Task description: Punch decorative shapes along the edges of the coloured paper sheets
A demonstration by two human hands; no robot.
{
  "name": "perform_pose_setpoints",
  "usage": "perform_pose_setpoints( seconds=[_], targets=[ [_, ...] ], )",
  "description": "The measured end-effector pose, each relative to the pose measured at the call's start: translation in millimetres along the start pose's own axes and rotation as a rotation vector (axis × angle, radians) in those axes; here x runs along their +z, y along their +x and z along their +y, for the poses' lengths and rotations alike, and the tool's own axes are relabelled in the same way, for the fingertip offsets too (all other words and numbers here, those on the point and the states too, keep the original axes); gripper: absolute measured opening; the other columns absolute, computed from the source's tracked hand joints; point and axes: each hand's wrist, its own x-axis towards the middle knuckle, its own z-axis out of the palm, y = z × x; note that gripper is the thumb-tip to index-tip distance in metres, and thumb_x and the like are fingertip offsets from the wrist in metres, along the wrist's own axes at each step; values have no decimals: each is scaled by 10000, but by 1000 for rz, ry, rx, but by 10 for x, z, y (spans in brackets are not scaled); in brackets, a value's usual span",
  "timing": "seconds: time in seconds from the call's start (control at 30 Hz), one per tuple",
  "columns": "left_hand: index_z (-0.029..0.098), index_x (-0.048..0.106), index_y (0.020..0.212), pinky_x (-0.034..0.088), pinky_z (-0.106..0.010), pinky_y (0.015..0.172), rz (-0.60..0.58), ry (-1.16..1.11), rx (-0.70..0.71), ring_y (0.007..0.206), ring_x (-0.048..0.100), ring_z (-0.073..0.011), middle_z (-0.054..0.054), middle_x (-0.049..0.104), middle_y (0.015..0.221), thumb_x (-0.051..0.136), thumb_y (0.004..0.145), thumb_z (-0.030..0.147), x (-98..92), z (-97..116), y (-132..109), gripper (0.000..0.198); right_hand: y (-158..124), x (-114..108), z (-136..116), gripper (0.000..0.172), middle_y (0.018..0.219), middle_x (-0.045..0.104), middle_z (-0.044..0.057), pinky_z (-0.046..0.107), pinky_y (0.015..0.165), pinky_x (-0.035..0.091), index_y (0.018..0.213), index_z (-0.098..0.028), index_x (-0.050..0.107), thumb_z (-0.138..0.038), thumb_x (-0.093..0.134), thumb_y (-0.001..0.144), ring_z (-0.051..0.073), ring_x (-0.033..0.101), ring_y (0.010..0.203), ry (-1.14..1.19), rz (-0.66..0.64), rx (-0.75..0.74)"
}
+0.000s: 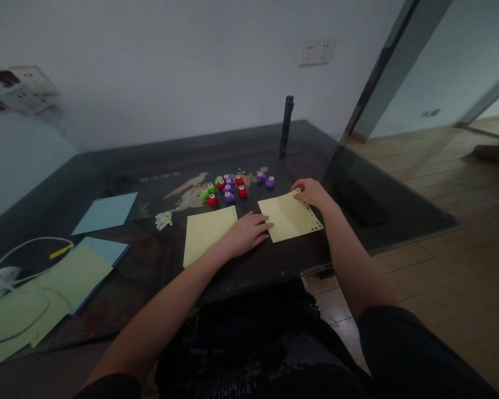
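Note:
A pale yellow sheet of paper (289,219) with punched holes along its right edge lies in front of me. My right hand (311,193) pinches its upper right corner. Fingers stretched out, my left hand (247,233) lies flat between the two yellow sheets, its fingertips at the left edge of the right one. Partly under that hand and wrist is a second yellow sheet (205,233), holed near its upper right corner. Behind them sit several small craft punches in red (213,200), green (204,194) and purple (229,197), each with a white round top.
Tiny paper dots (164,220) form a pile left of the punches. Blue paper (106,213), more yellow-green sheets (77,277) and a white cable (29,239) lie at left. A black post (286,127) stands at the back; a dark flat object (360,202) is at right.

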Motion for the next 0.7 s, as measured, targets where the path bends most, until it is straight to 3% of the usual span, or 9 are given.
perform_pose_setpoints(
  seconds=[0.7],
  targets=[
    [178,567,1237,330,-443,1089,-5,-11,-12,1226,506,-222,-127,557,1310,483,919,286,-25,9,7,346,-3,-4,4,250,779,628,35,269,649,418,901,-170,714,-123,654,662,141,551,683,-11,-5,-4]
  ],
)
